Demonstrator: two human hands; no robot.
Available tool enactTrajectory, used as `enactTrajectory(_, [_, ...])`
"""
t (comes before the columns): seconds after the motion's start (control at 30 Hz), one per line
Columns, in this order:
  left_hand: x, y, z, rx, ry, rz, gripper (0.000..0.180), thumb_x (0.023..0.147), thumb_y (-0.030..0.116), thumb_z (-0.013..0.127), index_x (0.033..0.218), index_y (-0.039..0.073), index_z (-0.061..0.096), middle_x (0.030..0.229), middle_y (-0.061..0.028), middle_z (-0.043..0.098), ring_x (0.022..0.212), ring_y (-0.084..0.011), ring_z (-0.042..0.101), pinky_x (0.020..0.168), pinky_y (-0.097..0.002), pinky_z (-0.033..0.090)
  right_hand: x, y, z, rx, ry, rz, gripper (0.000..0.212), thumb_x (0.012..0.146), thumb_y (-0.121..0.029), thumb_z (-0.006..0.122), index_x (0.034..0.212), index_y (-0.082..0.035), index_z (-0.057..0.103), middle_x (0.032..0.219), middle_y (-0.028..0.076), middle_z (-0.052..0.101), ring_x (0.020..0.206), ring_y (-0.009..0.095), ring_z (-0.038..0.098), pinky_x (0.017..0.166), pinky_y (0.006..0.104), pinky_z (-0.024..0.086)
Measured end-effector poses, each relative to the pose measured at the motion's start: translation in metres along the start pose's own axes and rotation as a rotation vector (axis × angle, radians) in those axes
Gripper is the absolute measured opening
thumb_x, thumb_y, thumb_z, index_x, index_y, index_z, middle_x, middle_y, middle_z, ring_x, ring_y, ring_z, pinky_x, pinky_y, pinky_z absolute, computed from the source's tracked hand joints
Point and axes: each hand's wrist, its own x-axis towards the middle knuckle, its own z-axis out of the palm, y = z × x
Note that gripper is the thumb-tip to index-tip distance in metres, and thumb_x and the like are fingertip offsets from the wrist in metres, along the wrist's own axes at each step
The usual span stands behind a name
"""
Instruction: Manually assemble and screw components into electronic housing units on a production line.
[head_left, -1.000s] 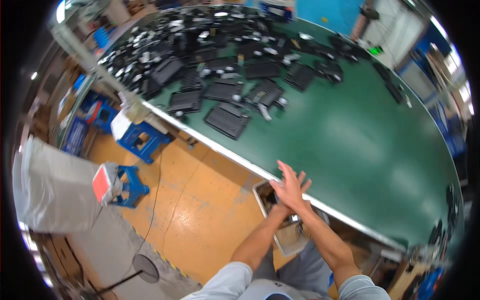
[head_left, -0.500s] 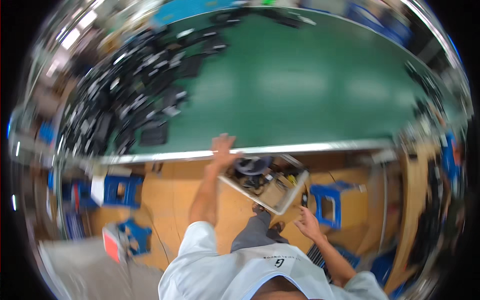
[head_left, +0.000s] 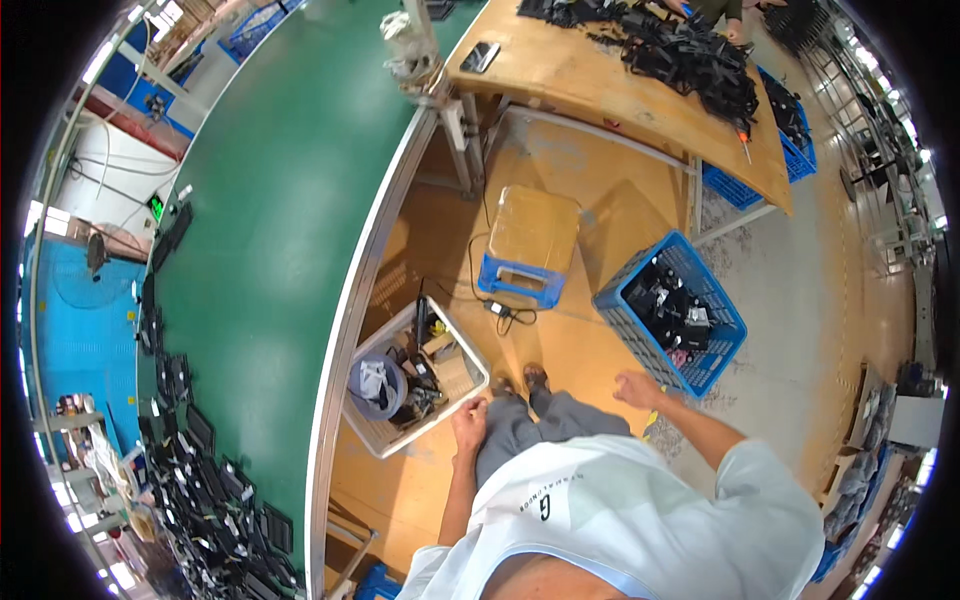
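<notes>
My left hand [head_left: 469, 425] hangs beside the near corner of a white plastic bin [head_left: 397, 443], its fingers curled in and nothing seen in them. Inside that bin are a round grey tub [head_left: 378, 388], a cardboard piece [head_left: 453, 374] and black cables and parts. Off to the right, my right hand [head_left: 637, 390] is closed in a loose fist, with nothing visible in it. Closest to it is a blue plastic crate [head_left: 655, 345] holding black parts and a few silvery pieces.
Along the left runs a green-topped bench [head_left: 270, 240] with a heap of black devices [head_left: 215, 515]. A blue-framed stool [head_left: 535, 235] stands ahead, near a cable on the floor. Beyond it, a wooden table [head_left: 560, 70] carries black parts, a phone [head_left: 480, 57] and a screwdriver [head_left: 743, 137]; another person's hands show there.
I have turned to the right, so the bench now lies on my left and the blue crate shows. My left hand has left the bench edge and curled; my right hand has closed.
</notes>
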Motion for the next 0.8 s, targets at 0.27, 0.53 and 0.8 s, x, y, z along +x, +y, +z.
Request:
enactTrajectory(0.27, [0.101,0.002,-0.005,0.483,-0.623,0.128,0.036,0.090,0.039,0.068,0.105,0.007,0.076,0.100,-0.0153,0.076,0.090,-0.0257,0.074,0.081,-0.0389,0.057,-0.108,0.039,0.052,0.337,0.082,0.245,0.033,0.088,-0.035,0.070,0.111,-0.011,0.070,0.096,0.015,0.074,0.093,0.029,0.072,0.083,0.0393,0.057])
enactTrajectory(0.53, [0.144,-0.020,-0.018,0.095,-0.313,-0.070,0.024,0.090,0.023,0.069,0.095,0.001,0.075,0.079,-0.0065,0.072,0.072,-0.0125,0.065,0.069,-0.0296,0.052,-0.123,0.017,0.065,0.549,0.124,0.405,0.019,0.090,-0.014,0.065,0.108,-0.007,0.068,0.083,0.014,0.072,0.074,0.020,0.072,0.070,0.0347,0.056])
enactTrajectory(0.8, [0.093,-0.053,0.012,0.177,-0.642,-0.289,0.019,0.090,0.018,0.068,0.101,0.004,0.076,0.085,-0.0056,0.075,0.073,-0.0120,0.066,0.072,-0.0279,0.054,-0.113,0.078,0.128,0.866,0.191,0.535,0.023,0.092,-0.006,0.061,0.113,-0.007,0.069,0.086,0.008,0.071,0.070,0.016,0.065,0.062,0.0316,0.051])
